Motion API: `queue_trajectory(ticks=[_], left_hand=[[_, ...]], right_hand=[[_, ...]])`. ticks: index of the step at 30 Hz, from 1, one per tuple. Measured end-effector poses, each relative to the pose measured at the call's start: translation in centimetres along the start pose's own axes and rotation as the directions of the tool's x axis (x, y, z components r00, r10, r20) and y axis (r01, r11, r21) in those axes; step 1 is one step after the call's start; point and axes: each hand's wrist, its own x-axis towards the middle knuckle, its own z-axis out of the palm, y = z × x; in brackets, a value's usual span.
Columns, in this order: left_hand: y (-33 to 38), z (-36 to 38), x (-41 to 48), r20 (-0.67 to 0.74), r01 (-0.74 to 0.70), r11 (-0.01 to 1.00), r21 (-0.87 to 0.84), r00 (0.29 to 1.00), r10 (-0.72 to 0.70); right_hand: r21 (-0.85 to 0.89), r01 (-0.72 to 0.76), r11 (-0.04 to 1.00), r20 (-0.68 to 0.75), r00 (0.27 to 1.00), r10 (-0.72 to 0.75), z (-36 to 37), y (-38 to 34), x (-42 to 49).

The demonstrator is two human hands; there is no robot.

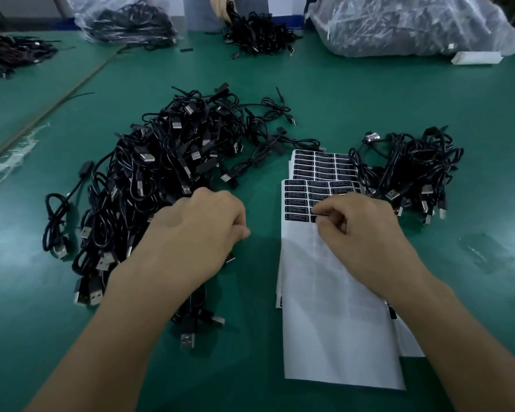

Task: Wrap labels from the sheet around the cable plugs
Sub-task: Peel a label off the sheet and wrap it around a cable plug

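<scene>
Most of the top label sheet is bare backing already. Only a few rows of labels remain at its top, centre-right of frame, w/ more sheets beneath. R hand pinches a label at the lowest row. L hand, centre, is curled, prob. round a plug; only a dark tip shows. Big cable pile at left looks undone. Smaller pile at right is prob. finished, but wraps are too small to confirm.

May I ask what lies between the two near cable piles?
The label sheets lie between the left pile and the right pile, as the head view shows.
</scene>
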Motion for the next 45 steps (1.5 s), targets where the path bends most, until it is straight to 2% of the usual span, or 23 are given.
queue_trajectory(ticks=[3,9,11,14,17,20,24,27,30,33,36,38,42,45], left_hand=[[1.0,0.0,0.1,-0.063,-0.066,0.997,-0.043,0.996,0.063],[0.9,0.8,1.0,-0.229,-0.027,0.994,-0.104,0.973,0.003],[0.7,1.5,2.3,-0.302,-0.030,1.000,-0.006,0.953,0.027],[0.5,2.1,4.5,-0.295,-0.002,0.983,0.183,0.954,0.057],[1.0,2.2,6.4,-0.232,0.093,0.940,0.329,0.973,-0.015],[1.6,2.0,7.1,-0.239,0.158,0.901,0.404,0.969,-0.063],[2.0,1.7,6.6,-0.255,0.125,0.927,0.352,0.966,-0.034],[1.7,1.3,5.5,-0.425,0.077,0.980,0.186,0.905,0.009],[1.1,0.7,3.6,-0.549,-0.065,0.995,0.079,0.830,0.098],[0.2,0.6,2.1,-0.487,-0.233,0.972,-0.026,0.852,0.192],[-0.3,0.9,1.1,-0.393,-0.348,0.931,-0.112,0.876,0.280],[-0.4,1.1,0.8,-0.380,-0.370,0.918,-0.142,0.877,0.294],[-1.0,1.1,0.8,-0.450,-0.368,0.922,-0.123,0.848,0.279],[-1.5,0.9,0.8,-0.512,-0.355,0.926,-0.125,0.823,0.247]], right_hand=[[-0.012,0.000,1.000,0.007,1.000,0.000,0.0,0.0,0.1],[-0.033,0.012,0.999,-0.001,1.000,-0.012,0.1,-0.1,0.0],[-0.033,0.016,0.999,-0.006,1.000,-0.017,0.2,-0.2,0.0],[-0.030,0.017,0.999,-0.006,1.000,-0.017,0.2,-0.2,0.0],[-0.033,0.020,0.999,-0.008,1.000,-0.020,0.2,-0.2,-0.1],[-0.029,0.018,0.999,-0.005,1.000,-0.018,0.2,-0.3,-0.2],[-0.045,0.017,0.999,0.001,1.000,-0.017,0.1,-0.3,-0.2],[-0.037,0.017,0.999,-0.005,1.000,-0.017,0.2,-0.3,-0.1],[0.012,-0.005,1.000,-0.057,0.998,0.005,0.4,-0.1,0.0],[0.113,-0.043,0.993,-0.143,0.988,0.060,0.4,0.2,0.2],[0.186,-0.020,0.982,-0.157,0.986,0.050,0.0,0.5,0.1],[0.168,0.005,0.986,-0.151,0.988,0.021,-0.2,0.5,0.2],[0.069,0.019,0.997,-0.218,0.976,-0.003,-0.2,1.1,0.3],[-0.005,0.024,1.000,-0.170,0.985,-0.025,-0.3,1.1,0.4]])
